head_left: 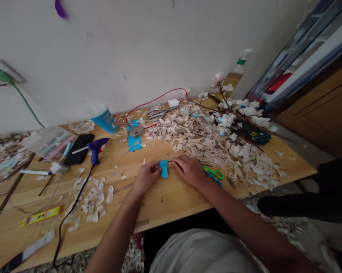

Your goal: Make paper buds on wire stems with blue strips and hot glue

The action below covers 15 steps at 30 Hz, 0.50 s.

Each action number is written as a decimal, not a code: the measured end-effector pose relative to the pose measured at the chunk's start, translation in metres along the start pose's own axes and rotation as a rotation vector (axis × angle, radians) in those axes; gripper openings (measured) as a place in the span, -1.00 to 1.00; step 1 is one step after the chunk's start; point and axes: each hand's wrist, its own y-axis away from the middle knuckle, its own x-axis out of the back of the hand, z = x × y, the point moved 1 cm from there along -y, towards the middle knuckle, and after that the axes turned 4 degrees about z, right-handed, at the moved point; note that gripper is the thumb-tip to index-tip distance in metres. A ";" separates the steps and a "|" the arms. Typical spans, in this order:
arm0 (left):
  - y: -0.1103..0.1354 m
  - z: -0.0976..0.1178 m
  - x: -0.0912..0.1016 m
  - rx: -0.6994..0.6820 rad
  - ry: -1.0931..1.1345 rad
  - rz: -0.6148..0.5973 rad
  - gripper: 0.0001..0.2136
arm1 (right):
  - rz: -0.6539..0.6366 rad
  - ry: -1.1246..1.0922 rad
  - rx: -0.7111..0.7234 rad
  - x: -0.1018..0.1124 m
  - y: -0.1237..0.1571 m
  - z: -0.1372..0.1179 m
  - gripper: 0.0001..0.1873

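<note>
My left hand [146, 177] and my right hand [188, 170] meet over the middle of the wooden table [165, 201]. Between their fingertips they pinch a small blue piece [164, 168], held upright just above the tabletop. Both hands have the fingers closed on it. A thin dark wire seems to run from the piece under my right fingers. Green-handled scissors [214, 174] lie just right of my right hand. A small patch of white petals [93, 199] lies left of my left forearm.
A big heap of pale petal scraps [210, 142] covers the back right, with flower branches [239, 112] and a bottle [237, 72]. A blue glue gun [96, 148], phone [79, 148], blue cup [104, 118], metal scissors [158, 113], red wire [156, 99] and yellow cutter [40, 216] lie left.
</note>
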 end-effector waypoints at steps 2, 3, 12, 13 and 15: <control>0.000 0.001 0.000 -0.005 -0.014 -0.007 -0.79 | 0.007 0.006 -0.003 0.000 0.000 0.001 -0.81; 0.000 0.002 -0.001 -0.005 -0.019 -0.012 -0.80 | 0.008 0.009 -0.006 0.000 0.000 0.001 -0.82; 0.002 0.007 0.001 -0.001 -0.004 -0.054 -0.78 | 0.002 -0.019 -0.025 -0.002 0.003 0.004 -0.78; 0.002 0.009 0.002 0.000 0.002 -0.052 -0.76 | 0.000 -0.020 -0.027 -0.002 0.004 0.004 -0.78; 0.003 0.010 0.004 0.001 0.030 -0.026 -0.69 | -0.005 -0.023 -0.032 -0.003 0.004 0.005 -0.78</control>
